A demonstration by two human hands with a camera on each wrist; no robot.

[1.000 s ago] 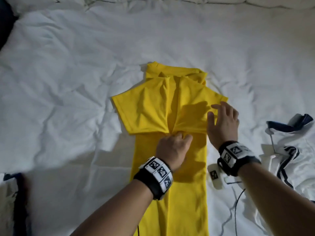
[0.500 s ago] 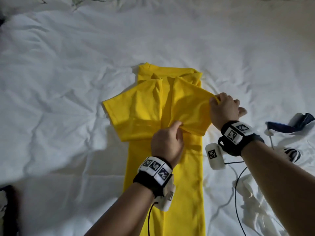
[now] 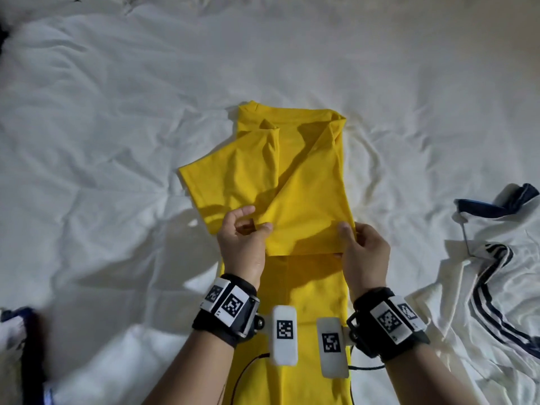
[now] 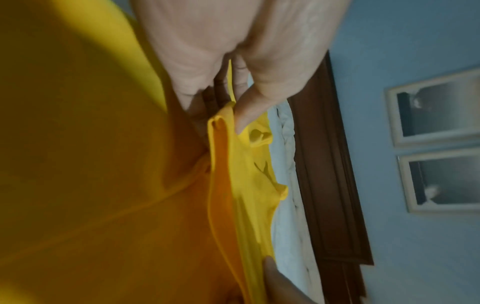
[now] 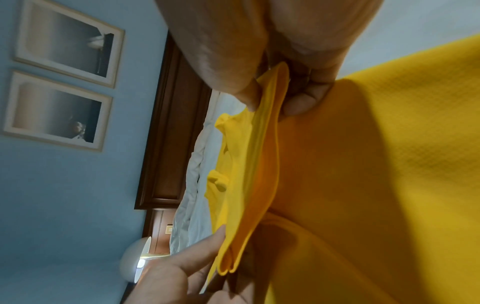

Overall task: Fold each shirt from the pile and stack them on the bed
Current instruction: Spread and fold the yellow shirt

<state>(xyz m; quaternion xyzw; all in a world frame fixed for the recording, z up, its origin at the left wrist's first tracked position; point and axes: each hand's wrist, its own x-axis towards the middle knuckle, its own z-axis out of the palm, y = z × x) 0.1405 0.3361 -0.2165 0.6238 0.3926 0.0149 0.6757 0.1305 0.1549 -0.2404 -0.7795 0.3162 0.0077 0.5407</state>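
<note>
A yellow shirt (image 3: 306, 287) lies lengthwise on the white bed (image 3: 117, 112), its sides folded in and its collar at the far end. The left sleeve (image 3: 228, 182) lies flat, pointing left. My left hand (image 3: 248, 232) pinches the near left corner of the right sleeve (image 3: 312, 206). My right hand (image 3: 350, 238) pinches that sleeve's near right corner. Between them the sleeve's hem is lifted off the shirt's body. Both wrist views show thumb and fingers (image 4: 244, 115) clamped on a doubled yellow edge (image 5: 262, 164).
A white garment with dark navy stripes (image 3: 491, 287) lies crumpled at the right. A dark and white garment (image 3: 17, 331) shows at the lower left edge. A dark wooden headboard (image 4: 327, 164) and framed pictures (image 5: 59, 82) stand beyond the bed.
Both hands have taken hold of the right sleeve and drawn its hem toward me. The right hand moved from the sleeve's outer edge down to the near right corner.
</note>
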